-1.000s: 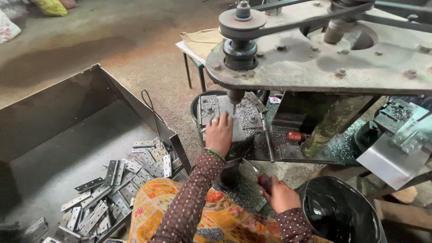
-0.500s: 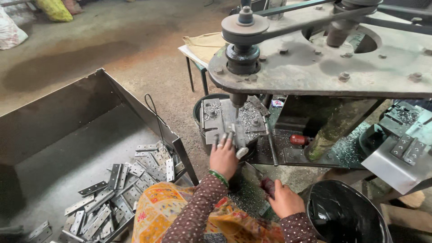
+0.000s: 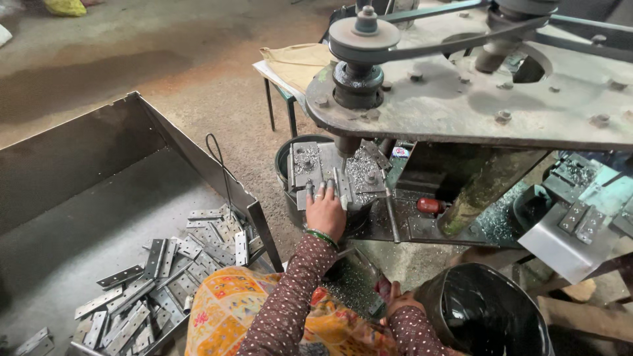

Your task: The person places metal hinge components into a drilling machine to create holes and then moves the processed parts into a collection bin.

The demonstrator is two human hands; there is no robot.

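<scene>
Left hand [image 3: 326, 212] is now moved back up onto the jig [image 3: 333, 173] under the drill [image 3: 345, 150]; fingers spread flat, pressing a hinge. Right hand [image 3: 399, 304] stays closed on a red-handled lever, near right.

The right hand [image 3: 400, 304] is partly hidden behind the sleeve, its grasp unclear. The black bucket [image 3: 488, 316] and metal tray [image 3: 79, 198] are cut off by edges.

hinges [image 3: 165, 277] in tray [image 3: 79, 165] left | bucket [image 3: 488, 316] right, below drill press [image 3: 461, 99]
</scene>
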